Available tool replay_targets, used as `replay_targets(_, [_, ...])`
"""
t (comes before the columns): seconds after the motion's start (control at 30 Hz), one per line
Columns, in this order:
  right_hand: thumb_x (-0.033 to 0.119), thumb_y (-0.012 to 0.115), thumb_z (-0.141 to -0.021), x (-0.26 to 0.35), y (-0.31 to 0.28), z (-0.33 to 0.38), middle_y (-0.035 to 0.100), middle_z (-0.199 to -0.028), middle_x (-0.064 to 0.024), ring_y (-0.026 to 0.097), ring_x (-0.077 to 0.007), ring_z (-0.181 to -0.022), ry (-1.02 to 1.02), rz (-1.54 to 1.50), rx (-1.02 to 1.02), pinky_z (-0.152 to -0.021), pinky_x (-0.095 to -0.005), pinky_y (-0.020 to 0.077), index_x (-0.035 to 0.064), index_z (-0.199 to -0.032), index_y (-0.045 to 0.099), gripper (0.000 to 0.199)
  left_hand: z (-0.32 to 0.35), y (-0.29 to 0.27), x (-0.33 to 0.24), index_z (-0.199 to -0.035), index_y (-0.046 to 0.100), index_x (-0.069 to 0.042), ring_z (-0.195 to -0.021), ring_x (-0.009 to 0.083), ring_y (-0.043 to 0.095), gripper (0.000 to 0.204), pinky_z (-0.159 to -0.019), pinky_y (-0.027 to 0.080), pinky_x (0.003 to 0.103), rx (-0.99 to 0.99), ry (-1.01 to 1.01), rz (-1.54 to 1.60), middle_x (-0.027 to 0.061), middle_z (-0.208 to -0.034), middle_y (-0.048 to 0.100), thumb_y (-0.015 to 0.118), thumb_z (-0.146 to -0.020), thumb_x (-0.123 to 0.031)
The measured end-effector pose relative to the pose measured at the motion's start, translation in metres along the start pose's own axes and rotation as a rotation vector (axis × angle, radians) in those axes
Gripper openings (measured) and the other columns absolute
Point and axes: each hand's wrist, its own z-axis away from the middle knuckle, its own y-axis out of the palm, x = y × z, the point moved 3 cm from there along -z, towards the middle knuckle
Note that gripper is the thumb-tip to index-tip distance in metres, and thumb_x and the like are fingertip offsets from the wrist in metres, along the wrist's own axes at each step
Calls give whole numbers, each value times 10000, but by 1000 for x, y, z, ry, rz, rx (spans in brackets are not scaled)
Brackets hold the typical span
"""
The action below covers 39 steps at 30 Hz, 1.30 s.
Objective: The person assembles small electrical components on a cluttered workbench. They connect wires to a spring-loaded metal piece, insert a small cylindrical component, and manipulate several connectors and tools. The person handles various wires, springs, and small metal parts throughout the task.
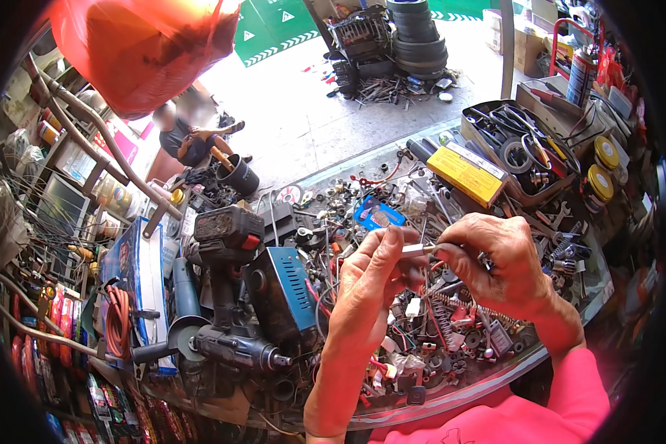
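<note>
Far on the left, packets and wires hang on a wall. Next comes a coil of orange cable [118, 320] lying by a blue box [137, 270]. Beside that stands a black power drill [229, 255] with a red button, and a black grinder [229, 346] lies in front of it. A blue metal box [288, 290] with slots in its side sits just to the right of the drill. All of these rest on a table [451, 396] with a curved glass edge, and the table is covered in small metal bits, springs and screws.

Above the middle of the table, the left hand [374, 285] is held up with its fingers curled in. Its thumb and fingertips pinch one end of a small thin metal piece [420, 250]. The right hand [496, 263] is just beside it, fingers bent and closed, pinching the other end of the same piece. The small piece is in the air between both hands, above the table. A pink sleeve [570, 399] covers the right arm.

Farther right lies a yellow box [468, 172], and past it a tray of tools [529, 144]. At the back, on the floor, a person [189, 137] sits by a black bucket [238, 176].
</note>
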Motion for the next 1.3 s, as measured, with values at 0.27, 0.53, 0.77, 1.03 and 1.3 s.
replay_targets(0.27, [46, 684, -773, 2, 0, 0, 606, -693, -130, 600, -262, -569, 34, -44, -6, -497, -325, 451, -10, -820, 622, 96, 1, -3, 1, -934, 596, -26, -649, 115, 587, 152, -552, 430, 220, 10, 44, -22, 53, -757, 611, 553, -931, -172])
replay_targets(0.53, [24, 688, -767, 9, -9, -1, 618, -697, -104, 605, -164, -541, 98, -63, -15, -488, -266, 469, -25, -833, 636, 98, 9, 10, -9, -1067, 570, 13, -783, 81, 564, 268, -712, 458, 223, 3, 124, -104, 47, -877, 622, 671, -839, -86])
replay_targets(0.77, [27, 687, -769, 10, -8, 0, 620, -696, -101, 612, -154, -551, 86, -62, 16, -495, -255, 474, -31, -825, 633, 98, 5, 4, -2, -972, 593, -5, -641, 80, 558, 127, -551, 430, 204, 16, 59, -32, 38, -763, 594, 578, -900, -109])
replay_targets(1.03, [24, 670, -757, 9, -9, 1, 616, -674, -88, 593, -133, -535, 148, -83, 4, -503, -255, 470, -29, -787, 634, 71, 6, 11, -3, -945, 590, -12, -577, 61, 545, 168, -461, 391, 185, 20, 12, -98, 15, -718, 591, 622, -888, -166])
replay_targets(1.3, [36, 665, -746, 8, -8, 3, 605, -625, -72, 581, -117, -522, 179, -147, -4, -500, -242, 462, -35, -755, 627, 82, 8, 6, 0, -829, 641, -39, -552, 51, 522, 241, -480, 380, 178, 70, -88, -117, 12, -674, 609, 621, -896, -270])
